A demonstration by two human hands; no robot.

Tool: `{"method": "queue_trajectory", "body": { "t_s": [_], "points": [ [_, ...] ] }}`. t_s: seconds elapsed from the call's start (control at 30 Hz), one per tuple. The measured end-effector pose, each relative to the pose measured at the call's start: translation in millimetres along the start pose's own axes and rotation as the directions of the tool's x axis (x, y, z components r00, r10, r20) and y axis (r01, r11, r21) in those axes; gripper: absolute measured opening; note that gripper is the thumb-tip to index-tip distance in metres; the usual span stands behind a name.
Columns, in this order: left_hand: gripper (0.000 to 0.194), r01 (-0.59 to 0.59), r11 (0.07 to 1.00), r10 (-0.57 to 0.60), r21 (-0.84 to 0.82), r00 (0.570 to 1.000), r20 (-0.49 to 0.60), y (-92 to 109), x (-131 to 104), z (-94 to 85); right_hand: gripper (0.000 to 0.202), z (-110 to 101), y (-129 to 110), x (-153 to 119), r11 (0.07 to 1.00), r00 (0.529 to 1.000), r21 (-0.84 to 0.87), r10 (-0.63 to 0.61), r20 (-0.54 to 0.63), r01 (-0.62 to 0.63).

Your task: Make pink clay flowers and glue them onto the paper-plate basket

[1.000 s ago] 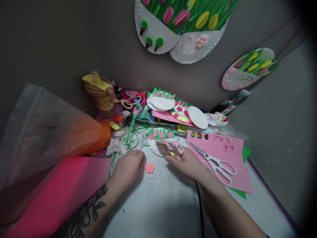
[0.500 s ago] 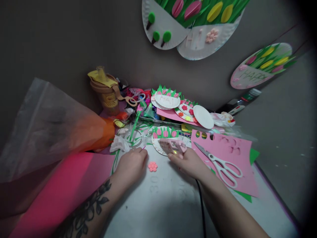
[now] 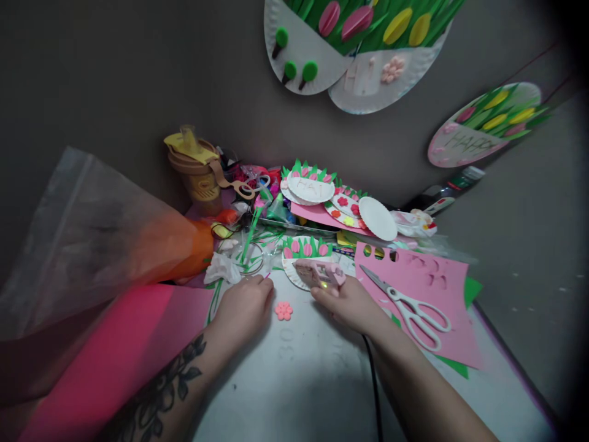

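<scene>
My right hand (image 3: 348, 305) is wrapped round a pink glue gun (image 3: 317, 274). A small yellow-green light glows on its body, and a black cord runs from below the hand towards me. Behind the gun, partly covered by it, lies a small paper plate (image 3: 294, 270) with green paper grass and pink paper tulips. My left hand (image 3: 245, 305) rests on the white table with its fingers curled in. A thin purple tip shows at those fingers; the rest of it is hidden. Between my hands lies a pink foam flower (image 3: 284, 310).
White-handled scissors (image 3: 409, 307) lie on a pink foam sheet (image 3: 453, 288) at right. Decorated paper plates (image 3: 310, 187) and craft supplies line the wall. A lidded cup (image 3: 197, 175), a clear plastic bag (image 3: 92, 245) and a bright pink sheet (image 3: 119, 356) are at left.
Almost nothing differs. Both hands hold their places, with only a slight shift of the view and a tiny turn of the glue gun.
</scene>
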State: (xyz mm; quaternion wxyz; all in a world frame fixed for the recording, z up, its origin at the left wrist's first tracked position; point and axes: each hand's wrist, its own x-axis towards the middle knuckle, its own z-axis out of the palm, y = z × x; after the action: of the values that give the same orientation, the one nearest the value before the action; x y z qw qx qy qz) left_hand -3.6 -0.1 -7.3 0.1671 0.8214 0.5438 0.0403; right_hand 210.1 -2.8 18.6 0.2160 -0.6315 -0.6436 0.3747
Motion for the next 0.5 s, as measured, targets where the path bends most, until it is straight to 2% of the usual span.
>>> {"method": "queue_trajectory", "body": {
  "t_s": [0.13,0.5],
  "points": [
    [0.029,0.015,1.0,-0.015,-0.004,1.0,0.017,0.1,0.3,0.3,0.018,-0.8,-0.8,-0.6,0.996,1.0,-0.084,0.023,0.015,-0.021],
    [0.029,0.007,1.0,-0.007,0.007,1.0,0.008,0.1,-0.2,0.3,0.025,-7.1,-0.9,-3.0,0.999,0.999,0.017,-0.032,-0.023,0.033]
  ]
}}
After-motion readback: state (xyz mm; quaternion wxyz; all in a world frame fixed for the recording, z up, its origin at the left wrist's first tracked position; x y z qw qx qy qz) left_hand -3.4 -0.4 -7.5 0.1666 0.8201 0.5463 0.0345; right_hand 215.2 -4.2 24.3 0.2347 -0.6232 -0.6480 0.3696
